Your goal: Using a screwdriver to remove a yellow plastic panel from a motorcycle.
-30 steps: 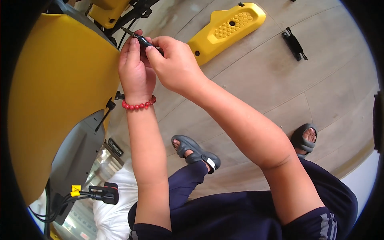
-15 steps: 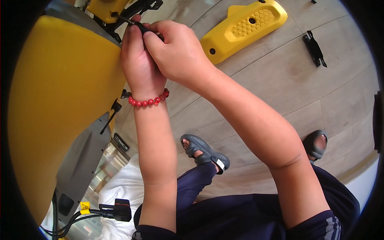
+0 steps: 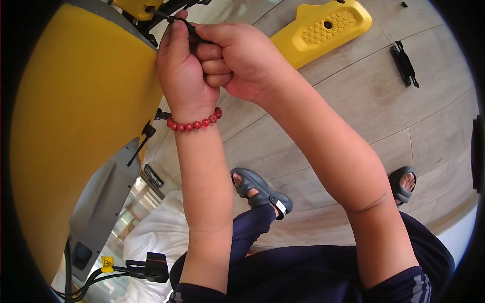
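My right hand (image 3: 237,60) is closed, its thumb and forefinger pinching the black handle of a screwdriver (image 3: 188,26). The thin shaft points to the upper left. My left hand (image 3: 184,70), with a red bead bracelet at the wrist, is closed about the front of that screwdriver, thumb and fingertips against it. Its tip reaches a dark hole in a small yellow part (image 3: 137,8) with black brackets near the top edge. Beside my left hand bulges a large yellow body panel (image 3: 81,111) with a grey edge. My palms hide part of the handle.
A yellow cover (image 3: 323,30) with a honeycomb pattern lies on the wood-look floor (image 3: 353,106). Farther right is a black clip-like part (image 3: 404,64). At lower left hangs a black cable connector (image 3: 151,267) beside white cloth (image 3: 151,227) and a grey panel (image 3: 108,187).
Both hands have shifted slightly right. My right hand has turned on the screwdriver handle, so its curled fingers now show beneath the thumb. The left hand keeps its hold.
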A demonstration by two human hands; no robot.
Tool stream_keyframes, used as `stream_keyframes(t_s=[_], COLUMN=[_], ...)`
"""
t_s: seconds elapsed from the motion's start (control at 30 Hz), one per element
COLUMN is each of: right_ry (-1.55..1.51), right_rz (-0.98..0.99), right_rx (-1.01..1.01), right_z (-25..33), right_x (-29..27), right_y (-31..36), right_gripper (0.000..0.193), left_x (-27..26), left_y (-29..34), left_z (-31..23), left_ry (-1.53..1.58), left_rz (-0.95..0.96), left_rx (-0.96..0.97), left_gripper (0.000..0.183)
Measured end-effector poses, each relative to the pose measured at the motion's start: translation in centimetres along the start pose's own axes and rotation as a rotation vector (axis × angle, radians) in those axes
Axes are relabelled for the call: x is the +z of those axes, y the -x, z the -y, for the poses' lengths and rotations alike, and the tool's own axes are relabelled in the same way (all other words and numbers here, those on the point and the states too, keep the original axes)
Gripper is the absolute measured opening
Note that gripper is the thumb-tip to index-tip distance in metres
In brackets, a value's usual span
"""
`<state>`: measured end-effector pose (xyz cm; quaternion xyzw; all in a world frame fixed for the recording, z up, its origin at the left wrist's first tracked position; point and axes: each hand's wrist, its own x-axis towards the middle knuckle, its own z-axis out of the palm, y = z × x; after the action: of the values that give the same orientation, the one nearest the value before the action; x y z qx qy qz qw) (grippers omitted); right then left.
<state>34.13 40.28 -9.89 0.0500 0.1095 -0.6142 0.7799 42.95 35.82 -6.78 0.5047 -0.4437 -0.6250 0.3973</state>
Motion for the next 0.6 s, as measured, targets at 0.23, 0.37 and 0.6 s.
stream_keyframes(t_s=[0.23, 0.37, 0.6], right_ry=[-0.438, -0.076, 0.871], right_rz=[0.242, 0.102, -0.279], right_rx=[0.236, 0.006, -0.538], right_z=[-0.4, -0.9, -1.8], right_x=[-1.0, -0.8, 0.6], right_y=[-0.8, -0.7, -0.6], right_gripper=[0.017, 0.024, 0.027], left_x=[-0.4, -0.7, -0.7], left_y=[0.2, 0.0, -0.2], left_z=[-0.4, 0.1, 0.5], left_ry=[-0.052, -0.05, 0.009], left_rz=[-0.006, 0.038, 0.068], left_rx=[-0.049, -0.021, 0.014], left_gripper=[0.032, 0.033, 0.035])
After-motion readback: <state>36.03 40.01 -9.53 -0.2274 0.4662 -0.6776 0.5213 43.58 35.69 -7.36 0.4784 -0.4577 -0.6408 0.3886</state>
